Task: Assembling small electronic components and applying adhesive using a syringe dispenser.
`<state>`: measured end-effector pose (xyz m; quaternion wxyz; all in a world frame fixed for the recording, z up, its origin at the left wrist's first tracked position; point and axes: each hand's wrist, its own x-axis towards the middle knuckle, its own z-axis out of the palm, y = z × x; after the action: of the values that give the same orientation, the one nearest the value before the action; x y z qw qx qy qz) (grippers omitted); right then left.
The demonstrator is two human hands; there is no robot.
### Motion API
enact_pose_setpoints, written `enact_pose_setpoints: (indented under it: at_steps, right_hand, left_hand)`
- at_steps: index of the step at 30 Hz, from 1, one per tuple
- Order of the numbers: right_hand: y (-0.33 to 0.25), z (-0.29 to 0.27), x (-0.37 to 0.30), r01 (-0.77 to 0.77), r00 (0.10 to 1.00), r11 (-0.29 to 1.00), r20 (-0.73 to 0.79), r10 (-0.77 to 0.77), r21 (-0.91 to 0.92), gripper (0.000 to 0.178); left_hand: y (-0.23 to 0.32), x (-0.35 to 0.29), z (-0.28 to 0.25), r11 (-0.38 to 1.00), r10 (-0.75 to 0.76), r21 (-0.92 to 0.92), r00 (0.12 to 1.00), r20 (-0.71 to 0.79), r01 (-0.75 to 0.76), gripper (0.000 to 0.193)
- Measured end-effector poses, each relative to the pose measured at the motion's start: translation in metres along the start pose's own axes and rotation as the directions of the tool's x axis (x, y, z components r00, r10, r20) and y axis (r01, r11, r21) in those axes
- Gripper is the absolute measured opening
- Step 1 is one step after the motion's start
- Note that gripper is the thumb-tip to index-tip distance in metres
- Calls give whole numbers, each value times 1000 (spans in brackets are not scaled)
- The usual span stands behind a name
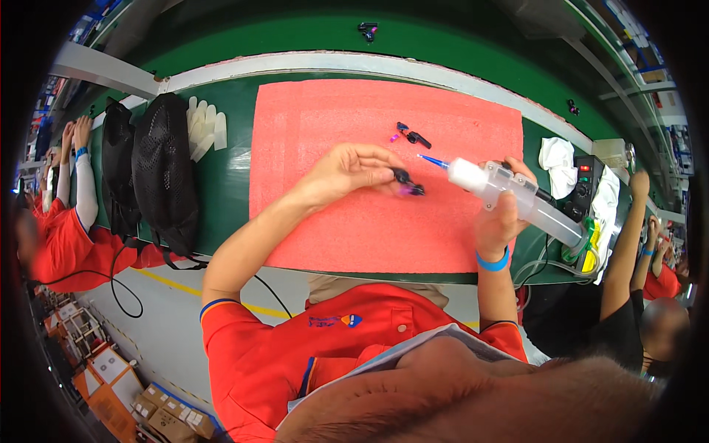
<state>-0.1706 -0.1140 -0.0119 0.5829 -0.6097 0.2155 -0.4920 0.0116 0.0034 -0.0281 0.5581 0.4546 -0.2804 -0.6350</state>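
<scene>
Between its fingertips, my left hand pinches a small black part with a purple patch, held above the pink foam mat. My right hand is wrapped round a clear dispensing syringe with a white front end. Its thin blue needle tip points left toward the small part, with a gap between them. Behind the hands, another black part with purple and blue bits lies on the mat.
Left of the mat are a black mesh bag and several pale translucent tubes. On the right stand a black control box, white cloths and a hose. More black parts lie on the green surface behind the rail. People work at both sides.
</scene>
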Motion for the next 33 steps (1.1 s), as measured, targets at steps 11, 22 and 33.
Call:
enact_pose_setpoints:
  at_steps: [11, 22, 33]
  right_hand:
    - [-5, 1, -2, 467, 849, 818, 429, -309, -335, 37]
    - [-3, 9, 3, 530, 815, 764, 469, -340, -368, 39]
    - [-4, 7, 0, 484, 826, 777, 504, -252, -404, 34]
  left_hand:
    - [-11, 4, 0, 985, 37, 173, 987, -154, -10, 18]
    - [-12, 6, 0, 972, 58, 235, 986, -155, -21, 19]
    - [-16, 6, 3, 971, 109, 232, 976, -191, -63, 16]
